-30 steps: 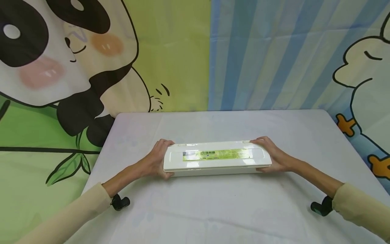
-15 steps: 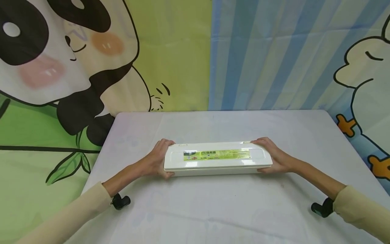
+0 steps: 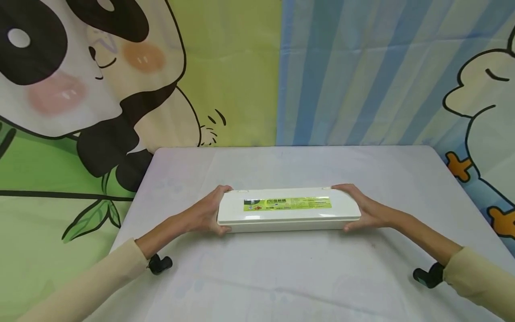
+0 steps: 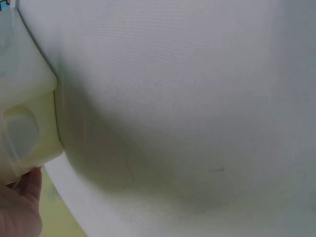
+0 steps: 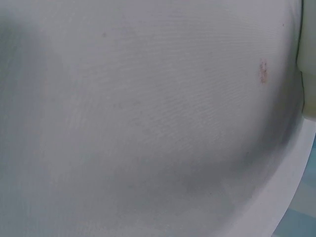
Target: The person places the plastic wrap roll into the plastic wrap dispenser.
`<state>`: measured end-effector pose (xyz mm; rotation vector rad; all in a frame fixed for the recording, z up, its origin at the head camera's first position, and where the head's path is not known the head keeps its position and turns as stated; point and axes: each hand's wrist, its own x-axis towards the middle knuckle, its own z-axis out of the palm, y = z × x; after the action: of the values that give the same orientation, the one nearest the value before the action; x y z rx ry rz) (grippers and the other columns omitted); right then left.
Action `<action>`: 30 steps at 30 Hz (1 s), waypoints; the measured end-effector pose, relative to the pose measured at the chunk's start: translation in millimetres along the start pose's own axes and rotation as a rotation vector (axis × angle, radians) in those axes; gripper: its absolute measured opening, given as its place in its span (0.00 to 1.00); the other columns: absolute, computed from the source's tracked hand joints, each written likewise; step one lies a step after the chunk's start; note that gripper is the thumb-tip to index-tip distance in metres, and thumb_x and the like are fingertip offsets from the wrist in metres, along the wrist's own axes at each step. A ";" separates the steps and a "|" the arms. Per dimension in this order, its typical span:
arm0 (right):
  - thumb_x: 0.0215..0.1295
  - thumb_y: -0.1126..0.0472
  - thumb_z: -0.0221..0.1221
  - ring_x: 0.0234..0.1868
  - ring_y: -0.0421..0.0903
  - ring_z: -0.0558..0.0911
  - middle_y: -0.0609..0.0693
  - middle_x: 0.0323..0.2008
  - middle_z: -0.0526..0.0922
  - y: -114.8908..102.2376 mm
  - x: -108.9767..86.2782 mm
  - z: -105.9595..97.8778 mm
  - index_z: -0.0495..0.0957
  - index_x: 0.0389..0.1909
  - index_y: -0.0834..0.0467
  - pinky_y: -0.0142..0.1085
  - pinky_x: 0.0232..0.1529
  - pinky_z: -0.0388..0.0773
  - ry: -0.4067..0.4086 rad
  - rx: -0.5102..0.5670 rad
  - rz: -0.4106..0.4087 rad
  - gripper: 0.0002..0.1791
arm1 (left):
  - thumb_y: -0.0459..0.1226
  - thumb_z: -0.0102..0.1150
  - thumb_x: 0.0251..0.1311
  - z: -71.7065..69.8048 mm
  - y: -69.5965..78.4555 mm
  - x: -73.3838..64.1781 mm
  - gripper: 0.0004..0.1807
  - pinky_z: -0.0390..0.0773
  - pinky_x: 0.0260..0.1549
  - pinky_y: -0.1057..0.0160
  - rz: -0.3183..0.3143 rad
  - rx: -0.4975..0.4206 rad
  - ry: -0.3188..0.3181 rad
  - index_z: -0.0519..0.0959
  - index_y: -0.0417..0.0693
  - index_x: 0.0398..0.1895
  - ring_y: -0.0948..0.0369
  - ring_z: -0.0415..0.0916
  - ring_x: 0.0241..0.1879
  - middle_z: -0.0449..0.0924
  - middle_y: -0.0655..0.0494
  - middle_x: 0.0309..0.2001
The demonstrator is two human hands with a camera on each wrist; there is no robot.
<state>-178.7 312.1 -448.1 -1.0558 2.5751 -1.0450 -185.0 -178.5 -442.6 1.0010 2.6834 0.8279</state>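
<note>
A long white cling film box (image 3: 289,226) with a yellow-green printed label (image 3: 287,204) lies crosswise on the white-covered table, lid down over it. My left hand (image 3: 209,212) grips its left end, thumb at the near lower edge and fingers at the far edge. At the opposite end my right hand (image 3: 368,209) holds it likewise, thumb in front and fingers behind. The left wrist view shows the box's end (image 4: 47,128) with a pale round disc (image 4: 22,136), and part of the left hand (image 4: 19,212) beside it. Only a sliver of the box (image 5: 308,54) appears in the right wrist view.
The table (image 3: 257,277) wears a white cloth with faint creases. Behind it hangs a printed backdrop (image 3: 225,67) with cartoon animals and blue stripes. Small black wrist cameras (image 3: 160,264) sit at both sleeves (image 3: 479,281).
The box stays almost in place, while the head view shifts slightly. My right thumb has slid a little outward along the box's near edge; the left hand keeps its hold.
</note>
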 end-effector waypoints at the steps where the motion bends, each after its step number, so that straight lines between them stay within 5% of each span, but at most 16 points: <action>1: 0.40 0.53 0.78 0.63 0.30 0.59 0.56 0.69 0.57 0.7 -1.8 0.2 0.45 0.74 0.55 0.38 0.55 0.67 -0.006 0.015 0.012 0.65 | 0.47 0.78 0.32 0.4 0.5 0.0 0.60 0.73 0.53 0.54 -0.009 -0.017 -0.004 0.52 0.42 0.69 0.58 0.70 0.54 0.66 0.48 0.62; 6: 0.58 0.43 0.64 0.65 0.29 0.55 0.62 0.72 0.50 2.1 -8.7 4.0 0.34 0.76 0.55 0.57 0.53 0.68 -0.020 0.111 0.074 0.59 | 0.48 0.78 0.36 3.3 0.3 -2.3 0.63 0.73 0.53 0.53 -0.068 -0.095 -0.039 0.45 0.47 0.73 0.56 0.72 0.54 0.64 0.47 0.66; 12: 0.70 0.31 0.39 0.70 0.62 0.53 0.64 0.73 0.47 -5.9 -5.0 8.5 0.32 0.77 0.51 0.73 0.54 0.55 0.032 0.152 0.114 0.46 | 0.47 0.78 0.38 3.5 -5.3 -3.3 0.66 0.68 0.59 0.49 -0.066 -0.179 -0.032 0.41 0.46 0.75 0.55 0.67 0.62 0.58 0.48 0.70; 15: 0.71 0.31 0.37 0.70 0.71 0.50 0.65 0.73 0.46 -8.5 -2.9 10.2 0.32 0.77 0.51 0.76 0.55 0.49 0.054 0.151 0.109 0.46 | 0.45 0.77 0.41 4.1 -5.5 -4.7 0.66 0.61 0.65 0.44 -0.048 -0.233 -0.028 0.37 0.44 0.75 0.50 0.57 0.70 0.50 0.45 0.74; 20: 0.72 0.35 0.39 0.72 0.70 0.49 0.65 0.74 0.47 -10.2 -6.3 11.1 0.34 0.77 0.53 0.75 0.58 0.47 0.084 0.115 0.130 0.44 | 0.46 0.73 0.50 7.3 2.6 -13.4 0.67 0.53 0.68 0.37 -0.065 -0.240 -0.018 0.29 0.42 0.76 0.43 0.43 0.76 0.38 0.40 0.77; 26: 0.74 0.39 0.41 0.72 0.69 0.50 0.66 0.74 0.48 -13.6 -10.1 9.1 0.37 0.78 0.50 0.73 0.60 0.48 0.089 0.058 0.167 0.40 | 0.54 0.66 0.55 11.1 8.4 -24.6 0.65 0.51 0.69 0.39 -0.134 -0.254 -0.017 0.23 0.53 0.76 0.47 0.38 0.77 0.34 0.46 0.78; 30: 0.74 0.37 0.38 0.71 0.69 0.53 0.65 0.74 0.51 -16.7 -11.1 5.9 0.38 0.78 0.49 0.71 0.60 0.52 0.099 0.017 0.163 0.39 | 0.55 0.64 0.57 7.2 5.8 -30.3 0.64 0.52 0.70 0.41 -0.115 -0.171 -0.046 0.22 0.53 0.76 0.49 0.36 0.78 0.32 0.46 0.78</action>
<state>-159.0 307.9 -442.5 -0.7929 2.6710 -1.1003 -156.3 -191.1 -446.6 0.8097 2.5524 0.9786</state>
